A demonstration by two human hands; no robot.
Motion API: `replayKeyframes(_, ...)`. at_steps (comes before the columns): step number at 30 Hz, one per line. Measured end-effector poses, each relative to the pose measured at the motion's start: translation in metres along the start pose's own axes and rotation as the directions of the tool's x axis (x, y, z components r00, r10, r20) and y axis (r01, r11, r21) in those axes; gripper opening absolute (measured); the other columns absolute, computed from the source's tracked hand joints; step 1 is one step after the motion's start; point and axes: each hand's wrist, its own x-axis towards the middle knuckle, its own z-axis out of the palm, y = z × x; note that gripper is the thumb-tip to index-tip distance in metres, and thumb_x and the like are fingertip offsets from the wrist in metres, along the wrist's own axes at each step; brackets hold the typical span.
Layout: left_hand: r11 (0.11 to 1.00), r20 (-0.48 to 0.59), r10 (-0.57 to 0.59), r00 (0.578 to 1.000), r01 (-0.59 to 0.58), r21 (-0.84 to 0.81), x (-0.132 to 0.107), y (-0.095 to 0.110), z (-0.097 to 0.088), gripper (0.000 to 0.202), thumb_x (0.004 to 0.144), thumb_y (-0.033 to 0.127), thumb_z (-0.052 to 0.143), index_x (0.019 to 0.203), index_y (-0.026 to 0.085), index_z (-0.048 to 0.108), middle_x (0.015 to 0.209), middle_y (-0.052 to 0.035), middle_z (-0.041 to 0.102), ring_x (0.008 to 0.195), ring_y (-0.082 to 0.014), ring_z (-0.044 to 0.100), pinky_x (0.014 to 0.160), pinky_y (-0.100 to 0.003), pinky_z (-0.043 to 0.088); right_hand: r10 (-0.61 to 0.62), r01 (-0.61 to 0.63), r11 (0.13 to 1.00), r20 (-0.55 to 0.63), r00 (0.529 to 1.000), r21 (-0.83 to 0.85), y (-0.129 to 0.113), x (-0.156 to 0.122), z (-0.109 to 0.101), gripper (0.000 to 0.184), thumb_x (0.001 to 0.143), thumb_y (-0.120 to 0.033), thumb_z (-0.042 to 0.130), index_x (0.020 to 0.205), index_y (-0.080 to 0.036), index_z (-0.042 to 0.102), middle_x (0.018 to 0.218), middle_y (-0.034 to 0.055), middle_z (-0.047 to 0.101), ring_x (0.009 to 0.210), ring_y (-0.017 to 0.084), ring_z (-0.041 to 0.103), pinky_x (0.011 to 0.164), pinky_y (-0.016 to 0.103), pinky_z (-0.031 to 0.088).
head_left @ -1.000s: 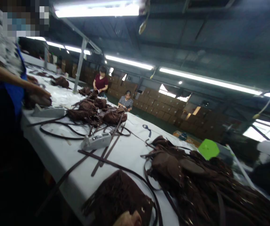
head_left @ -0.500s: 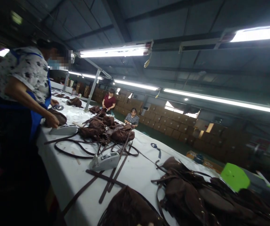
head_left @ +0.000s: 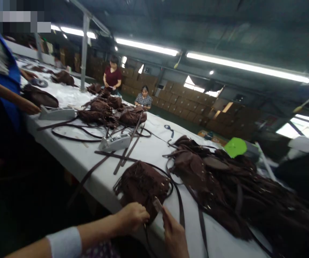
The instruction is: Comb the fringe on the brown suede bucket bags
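A dark brown leather-like bag [head_left: 143, 182] with small metal fittings lies at the near edge of the table. My left hand [head_left: 132, 218] is closed at the bag's near edge, and a thin dark strap [head_left: 147, 240] hangs below its fingers. What exactly the fingertips pinch is partly hidden. Just to the right, my right hand [head_left: 173, 233] pinches a small flat pale piece [head_left: 157, 205] over the bag's side. That piece is too blurred to identify further.
The white-covered table [head_left: 154, 157] holds a pile of brown bags [head_left: 219, 182] on the right and more bags [head_left: 103, 107] farther back. A grey tape dispenser [head_left: 115, 142] and loose straps [head_left: 132, 143] lie between. A co-worker's hand [head_left: 30, 106] touches another tape dispenser [head_left: 57, 114].
The view has tilted down, bringing both my hands and more of the near bag into sight. The co-worker at left now sits farther toward the frame's edge.
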Motion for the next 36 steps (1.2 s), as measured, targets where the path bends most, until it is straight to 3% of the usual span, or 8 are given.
replayKeyframes(4,0.967,0.004,0.251,0.968,-0.251,-0.05,-0.004,0.008,-0.034,0.027,0.092,0.038,0.044,0.101,0.018,0.061,0.071,-0.0036,0.067,0.067,-0.0186,0.063,0.068,-0.031,0.045,-0.172,0.176,0.967,0.04,0.984,-0.182,0.019,0.03,0.012,0.042,0.093,-0.026,0.034,0.129,-0.026,0.056,0.112,0.0048,0.068,0.098,0.019,0.065,0.085,0.031,0.049)
replayKeyframes(7,0.978,-0.174,-0.006,0.985,-0.031,-0.205,0.027,-0.005,-0.063,0.038,0.098,0.035,0.028,0.116,0.018,0.057,0.102,-0.0078,0.069,0.094,-0.0174,0.064,0.084,-0.029,0.045,-0.199,0.223,0.884,0.101,0.975,-0.411,0.011,0.052,0.02,0.044,0.093,-0.019,0.034,0.132,-0.027,0.053,0.099,0.0061,0.071,0.084,0.018,0.067,0.072,0.025,0.048)
replayKeyframes(9,0.964,-0.105,-0.126,0.987,0.097,-0.246,0.051,-0.021,-0.069,0.045,0.099,0.034,0.021,0.122,0.015,0.054,0.121,-0.0102,0.063,0.112,-0.0174,0.057,0.095,-0.029,0.04,-0.176,0.24,0.829,0.172,0.969,-0.505,0.004,0.058,0.026,0.045,0.091,-0.016,0.039,0.13,-0.031,0.054,0.09,0.0045,0.072,0.076,0.017,0.067,0.065,0.022,0.045)
replayKeyframes(14,0.956,0.207,-0.17,0.963,0.213,-0.204,0.075,-0.058,-0.036,0.049,0.099,0.034,0.016,0.117,0.02,0.06,0.125,-0.0068,0.061,0.121,-0.0235,0.049,0.104,-0.047,0.031,-0.189,0.288,0.86,0.26,0.947,-0.422,0.013,0.043,0.038,0.04,0.09,-0.018,0.045,0.125,-0.031,0.059,0.097,0.0036,0.074,0.081,0.017,0.069,0.068,0.021,0.047)
replayKeyframes(18,0.952,0.288,-0.215,0.933,0.266,-0.153,0.07,-0.064,-0.013,0.052,0.098,0.046,0.016,0.123,0.026,0.057,0.14,-0.0051,0.05,0.134,-0.0301,0.032,0.107,-0.058,0.016,-0.191,0.262,0.934,0.28,0.941,-0.244,0.026,0.028,0.042,0.039,0.091,-0.021,0.043,0.126,-0.027,0.059,0.11,0.0051,0.071,0.091,0.018,0.069,0.078,0.024,0.05)
replayKeyframes(24,0.954,0.338,-0.232,0.912,0.281,-0.105,0.07,-0.063,-0.012,0.055,0.095,0.053,0.015,0.13,0.029,0.052,0.147,-0.0049,0.041,0.137,-0.0294,0.024,0.11,-0.055,0.008,-0.178,0.199,0.979,0.289,0.941,-0.045,0.016,0.011,0.043,0.038,0.092,-0.024,0.039,0.122,-0.024,0.062,0.11,0.0055,0.071,0.09,0.018,0.069,0.078,0.024,0.051)
replayKeyframes(31,0.948,0.29,-0.218,0.932,0.273,-0.166,0.07,-0.064,-0.007,0.052,0.092,0.056,0.028,0.119,0.027,0.062,0.145,-0.0064,0.043,0.136,-0.0337,0.026,0.108,-0.059,0.004,-0.463,0.612,0.787,0.582,0.669,-0.077,-0.024,-0.074,0.074,0.031,0.071,-0.036,0.062,0.1,-0.03,0.071,0.062,0.0001,0.067,0.052,0.017,0.062,0.05,0.023,0.044)
replayKeyframes(36,0.897,0.134,-0.244,0.96,0.276,-0.344,0.073,-0.064,-0.02,0.043,0.081,0.055,0.054,0.107,0.024,0.069,0.132,-0.0076,0.057,0.129,-0.0328,0.039,0.11,-0.052,0.016,-0.214,0.241,0.966,0.239,0.947,-0.094,-0.014,-0.051,0.046,0.04,0.093,-0.025,0.034,0.124,-0.023,0.06,0.101,0.0063,0.072,0.091,0.017,0.068,0.08,0.026,0.051)
